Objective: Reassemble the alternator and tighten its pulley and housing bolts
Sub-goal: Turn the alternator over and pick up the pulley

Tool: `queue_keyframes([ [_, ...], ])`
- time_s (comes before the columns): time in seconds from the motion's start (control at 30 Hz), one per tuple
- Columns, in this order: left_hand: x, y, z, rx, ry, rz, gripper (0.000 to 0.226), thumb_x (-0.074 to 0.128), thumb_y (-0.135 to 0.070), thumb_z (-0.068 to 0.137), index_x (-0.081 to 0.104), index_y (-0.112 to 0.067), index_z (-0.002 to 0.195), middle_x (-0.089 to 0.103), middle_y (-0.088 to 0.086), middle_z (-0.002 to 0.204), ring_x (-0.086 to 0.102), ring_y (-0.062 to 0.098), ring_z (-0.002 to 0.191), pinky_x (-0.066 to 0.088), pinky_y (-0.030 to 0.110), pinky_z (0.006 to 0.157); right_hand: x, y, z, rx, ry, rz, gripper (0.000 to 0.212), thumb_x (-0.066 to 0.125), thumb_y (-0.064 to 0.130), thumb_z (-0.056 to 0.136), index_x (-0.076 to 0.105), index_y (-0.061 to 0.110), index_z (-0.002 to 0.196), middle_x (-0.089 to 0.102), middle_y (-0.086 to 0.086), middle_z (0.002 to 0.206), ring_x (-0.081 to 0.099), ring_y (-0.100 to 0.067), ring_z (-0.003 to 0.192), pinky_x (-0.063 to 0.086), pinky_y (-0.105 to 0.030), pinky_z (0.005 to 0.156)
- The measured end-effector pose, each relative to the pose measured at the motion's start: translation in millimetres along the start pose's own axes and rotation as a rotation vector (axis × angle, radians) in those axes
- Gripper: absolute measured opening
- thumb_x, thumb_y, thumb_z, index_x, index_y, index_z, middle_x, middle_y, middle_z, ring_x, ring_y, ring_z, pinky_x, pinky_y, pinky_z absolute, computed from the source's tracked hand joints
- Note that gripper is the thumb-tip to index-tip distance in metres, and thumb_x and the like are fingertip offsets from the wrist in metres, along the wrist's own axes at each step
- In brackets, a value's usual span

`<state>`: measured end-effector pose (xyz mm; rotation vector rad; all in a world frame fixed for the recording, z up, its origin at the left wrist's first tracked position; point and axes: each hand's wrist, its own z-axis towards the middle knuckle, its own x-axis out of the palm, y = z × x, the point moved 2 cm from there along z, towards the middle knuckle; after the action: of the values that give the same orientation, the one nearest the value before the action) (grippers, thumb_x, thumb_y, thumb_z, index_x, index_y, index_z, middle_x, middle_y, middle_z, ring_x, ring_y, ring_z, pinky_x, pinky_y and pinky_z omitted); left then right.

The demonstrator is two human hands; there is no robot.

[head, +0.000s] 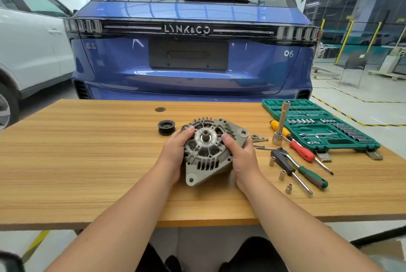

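Alternator (pixel 208 150) is held at mid-table (pixel 87 161), gripped at its sides by the left hand (pixel 175 153) and right hand (pixel 243 159), thumbs curled over the front housing, shaft bare. If the halves are seated askew, the bolts (pixel 260 140) lying just to the right could probably be cross-threaded. The pulley (pixel 166 127), loose behind the left hand, could be knocked or rolled away.

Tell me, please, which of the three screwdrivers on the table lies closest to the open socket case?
The yellow-handled screwdriver: its handle lies right against the green socket case, behind the upright socket tool. The red-handled screwdriver and green-handled screwdriver lie nearer you.
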<state>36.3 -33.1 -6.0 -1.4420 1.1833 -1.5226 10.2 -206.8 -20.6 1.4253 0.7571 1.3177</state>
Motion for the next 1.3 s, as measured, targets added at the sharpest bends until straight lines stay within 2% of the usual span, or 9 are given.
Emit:
queue_keyframes([
  [0.2, -8, 7, -5, 0.025, 0.034, 0.094, 0.063, 0.062, -0.067, 0.09, 0.065, -0.021, 0.132, 0.076, 0.008, 0.121, 0.073, 0.028, 0.111, 0.057, 0.047, 0.094, -4, -12, -6, 0.003, 0.015, -0.019, 0.074, 0.085, 0.063, 0.06, 0.063, 0.029, 0.121, 0.075, 0.0, 0.116, 0.071, -0.022, 0.109, 0.052, -0.053, 0.103],
  [0.33, -32, 16, -7, 0.152, -0.165, 0.195, 0.037, 0.048, -0.058, 0.103, 0.067, -0.03, 0.118, 0.076, -0.007, 0.113, 0.069, 0.016, 0.111, 0.051, 0.035, 0.093, -3, -15, -10, -0.051, 0.018, -0.055, 0.079, 0.08, 0.078, 0.059, 0.063, 0.034, 0.122, 0.074, 0.004, 0.118, 0.069, -0.02, 0.112, 0.05, -0.053, 0.105],
  [0.5, -69, 3, 22, 0.243, -0.381, 0.733, 0.032, 0.062, -0.035, 0.1, 0.057, -0.027, 0.131, 0.06, -0.005, 0.131, 0.056, 0.016, 0.119, 0.046, 0.035, 0.093, -6, -16, -8, -0.076, -0.035, -0.031, 0.065, 0.072, 0.073, 0.069, 0.064, 0.032, 0.118, 0.073, 0.002, 0.118, 0.068, -0.022, 0.114, 0.048, -0.056, 0.106],
  [0.63, -77, -1, 59, 0.103, -0.428, 1.204, 0.06, 0.062, -0.037, 0.097, 0.041, -0.03, 0.152, 0.047, 0.007, 0.148, 0.043, 0.028, 0.135, 0.041, 0.046, 0.109, -8, -20, -5, -0.05, -0.026, -0.036, 0.102, 0.071, 0.088, 0.056, 0.054, 0.03, 0.138, 0.063, 0.0, 0.138, 0.057, -0.023, 0.131, 0.041, -0.057, 0.113],
  [0.77, -76, -2, 92, -0.013, -0.35, 1.472, 0.075, 0.057, -0.049, 0.096, 0.02, -0.042, 0.161, 0.032, 0.013, 0.16, 0.031, 0.034, 0.145, 0.033, 0.05, 0.115, -9, -19, 3, -0.069, 0.058, -0.061, 0.037, 0.071, 0.07, 0.07, 0.068, 0.051, 0.102, 0.075, 0.006, 0.115, 0.071, -0.016, 0.109, 0.051, -0.053, 0.103],
  [0.83, -76, -2, 105, -0.032, -0.305, 1.536, 0.076, 0.056, -0.056, 0.096, 0.02, -0.043, 0.161, 0.03, 0.015, 0.162, 0.03, 0.035, 0.147, 0.032, 0.051, 0.116, -10, -18, 7, -0.073, 0.069, -0.059, 0.031, 0.072, 0.066, 0.071, 0.069, 0.051, 0.098, 0.076, 0.003, 0.113, 0.072, -0.018, 0.107, 0.052, -0.052, 0.101],
  [0.97, -81, -1, 117, -0.009, -0.34, 1.53, 0.059, 0.055, -0.056, 0.097, 0.043, -0.033, 0.15, 0.05, 0.01, 0.145, 0.044, 0.033, 0.135, 0.04, 0.05, 0.108, -9, -20, 11, -0.075, 0.072, -0.04, 0.031, 0.073, 0.063, 0.072, 0.071, 0.048, 0.099, 0.075, 0.0, 0.115, 0.072, -0.022, 0.108, 0.053, -0.051, 0.1],
  [1.17, -85, -6, 94, 0.134, -0.461, 1.192, 0.023, 0.063, -0.044, 0.098, 0.06, -0.021, 0.098, 0.069, 0.002, 0.101, 0.06, 0.021, 0.087, 0.045, 0.036, 0.067, -10, -22, 10, -0.053, 0.036, -0.036, 0.04, 0.072, 0.065, 0.071, 0.071, 0.04, 0.101, 0.076, 0.0, 0.11, 0.073, -0.02, 0.103, 0.054, -0.051, 0.097],
  [1.3, -76, -18, 52, 0.314, -0.492, 0.759, 0.024, 0.075, -0.052, 0.089, 0.066, -0.031, 0.09, 0.069, -0.011, 0.095, 0.064, 0.012, 0.095, 0.048, 0.034, 0.073, -9, -19, 8, -0.049, 0.002, -0.044, 0.062, 0.073, 0.066, 0.068, 0.066, 0.024, 0.113, 0.077, -0.001, 0.108, 0.074, -0.02, 0.1, 0.056, -0.043, 0.088],
])
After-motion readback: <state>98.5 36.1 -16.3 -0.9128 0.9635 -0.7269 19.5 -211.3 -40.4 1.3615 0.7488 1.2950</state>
